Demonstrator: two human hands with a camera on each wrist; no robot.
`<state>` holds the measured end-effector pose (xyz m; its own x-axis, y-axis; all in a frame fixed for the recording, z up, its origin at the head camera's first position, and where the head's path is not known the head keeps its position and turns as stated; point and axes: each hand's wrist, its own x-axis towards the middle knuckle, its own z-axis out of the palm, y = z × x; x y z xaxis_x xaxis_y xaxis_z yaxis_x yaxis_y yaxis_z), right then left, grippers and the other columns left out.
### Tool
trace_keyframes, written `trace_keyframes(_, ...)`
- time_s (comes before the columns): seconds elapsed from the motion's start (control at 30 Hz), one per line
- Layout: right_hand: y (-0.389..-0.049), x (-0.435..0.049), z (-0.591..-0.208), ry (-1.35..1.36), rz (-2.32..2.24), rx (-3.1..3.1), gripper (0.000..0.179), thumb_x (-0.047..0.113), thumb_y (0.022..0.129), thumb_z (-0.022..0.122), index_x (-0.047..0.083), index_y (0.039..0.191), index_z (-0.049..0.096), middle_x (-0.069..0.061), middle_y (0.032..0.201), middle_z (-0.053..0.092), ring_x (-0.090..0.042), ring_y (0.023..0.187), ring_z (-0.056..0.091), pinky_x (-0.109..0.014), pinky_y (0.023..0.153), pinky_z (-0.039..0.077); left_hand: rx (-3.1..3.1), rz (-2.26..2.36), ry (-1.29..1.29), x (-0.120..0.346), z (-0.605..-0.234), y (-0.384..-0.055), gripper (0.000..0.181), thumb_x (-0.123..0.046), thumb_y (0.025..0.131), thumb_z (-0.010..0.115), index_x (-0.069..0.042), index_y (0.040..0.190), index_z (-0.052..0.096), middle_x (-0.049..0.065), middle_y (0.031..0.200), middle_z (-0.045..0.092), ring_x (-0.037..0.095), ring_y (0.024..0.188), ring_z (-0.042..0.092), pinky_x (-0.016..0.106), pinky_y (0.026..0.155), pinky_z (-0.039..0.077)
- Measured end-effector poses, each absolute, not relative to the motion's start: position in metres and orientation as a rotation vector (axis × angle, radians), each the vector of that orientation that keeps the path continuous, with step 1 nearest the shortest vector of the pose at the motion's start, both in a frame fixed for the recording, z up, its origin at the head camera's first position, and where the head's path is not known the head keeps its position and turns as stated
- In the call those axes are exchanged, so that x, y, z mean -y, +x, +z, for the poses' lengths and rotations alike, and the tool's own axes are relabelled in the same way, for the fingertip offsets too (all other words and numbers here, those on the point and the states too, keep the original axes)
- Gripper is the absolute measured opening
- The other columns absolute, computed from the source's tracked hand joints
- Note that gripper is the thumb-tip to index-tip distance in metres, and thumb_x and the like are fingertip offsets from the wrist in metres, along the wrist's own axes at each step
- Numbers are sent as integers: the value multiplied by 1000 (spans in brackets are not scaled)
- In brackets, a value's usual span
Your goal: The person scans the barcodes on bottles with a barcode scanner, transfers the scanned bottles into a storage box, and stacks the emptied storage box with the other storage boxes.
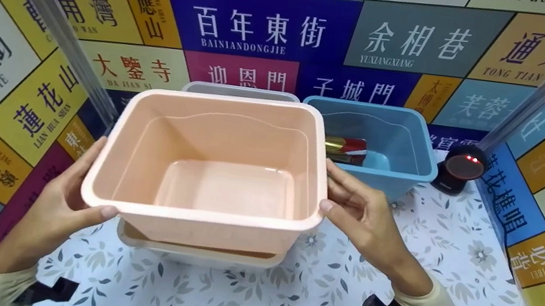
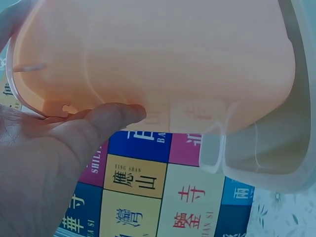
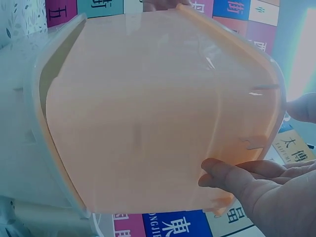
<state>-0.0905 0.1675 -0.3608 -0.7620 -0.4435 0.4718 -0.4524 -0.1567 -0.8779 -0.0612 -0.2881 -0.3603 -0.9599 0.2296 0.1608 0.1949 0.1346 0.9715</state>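
Note:
Between my two hands an empty peach plastic storage bin [image 1: 228,189] is held up, its opening tilted toward me. My left hand [image 1: 57,206] grips its left end, thumb at the front corner of the rim. At the right end, my right hand [image 1: 366,220] holds the rim, thumb at the edge and fingers against the outer wall, as the right wrist view shows. Directly beneath is a pale cream bin [image 1: 206,257], mostly hidden by the peach one. Both wrist views show the peach bin's base [image 3: 133,118] in or just over the cream bin's opening; contact is unclear.
A blue bin [image 1: 387,181] stands behind on the right, with a shiny red and gold packet [image 1: 349,151] inside. Behind the peach bin shows a whitish bin's rim [image 1: 241,91]. A black device with red lights [image 1: 460,170] sits right of the blue bin, on a floral tabletop [image 1: 450,239].

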Motion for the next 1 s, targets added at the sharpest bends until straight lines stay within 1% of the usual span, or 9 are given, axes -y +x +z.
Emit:
trace_keyframes(0.13, -92, -163, -362, 1092, 2142, 2024, 60, -8, 99, 52, -9, 154, 29, -30, 153, 36, -40, 137, 45, -45, 101, 46, -2360, 2001, 433, 291, -363, -60, 104, 12, 87, 70, -29, 163, 12, 13, 169, 11, 29, 144, 40, 32, 98, 49)
trace_keyframes(0.2, -92, -161, -363, 1093, 2154, 2015, 60, -8, 99, 52, -9, 154, 29, -30, 153, 37, -37, 137, 46, -45, 102, 46, -2349, 2014, 446, 293, -365, -61, 104, 13, 86, 69, -28, 163, 12, 13, 169, 11, 30, 144, 38, 32, 98, 48)
trace_keyframes(0.47, -92, -156, -369, 1073, 2165, 2008, 59, -8, 99, 52, -9, 153, 30, -30, 152, 38, -37, 136, 47, -45, 101, 47, -2331, 2030, 454, 299, -370, -63, 104, 14, 86, 69, -28, 163, 14, 12, 169, 12, 25, 142, 42, 32, 99, 48)
trace_keyframes(0.7, -95, -151, -373, 1071, 2167, 2031, 59, -6, 100, 53, -6, 154, 31, -25, 153, 40, -35, 137, 48, -45, 102, 46, -2296, 2062, 466, 308, -372, -64, 104, 18, 84, 67, -25, 164, 15, 13, 169, 12, 22, 142, 42, 30, 101, 47)
trace_keyframes(0.77, -96, -150, -375, 1065, 2164, 2033, 59, -5, 100, 53, -6, 154, 32, -26, 153, 39, -35, 137, 48, -45, 103, 46, -2288, 2065, 467, 309, -373, -65, 104, 18, 84, 67, -25, 164, 16, 13, 169, 12, 22, 143, 42, 30, 101, 46)
trace_keyframes(0.9, -98, -148, -381, 1066, 2162, 2023, 59, -6, 99, 53, -7, 154, 32, -26, 152, 41, -36, 135, 49, -45, 102, 46, -2267, 2058, 459, 310, -377, -68, 104, 18, 85, 67, -26, 164, 15, 12, 169, 11, 24, 143, 41, 31, 102, 46)
trace_keyframes(1.0, -98, -148, -387, 1055, 2170, 2025, 59, -7, 98, 54, -8, 153, 31, -26, 152, 41, -35, 135, 50, -45, 102, 47, -2272, 2038, 427, 310, -382, -68, 105, 15, 86, 68, -29, 163, 13, 13, 169, 10, 23, 142, 42, 31, 100, 47)
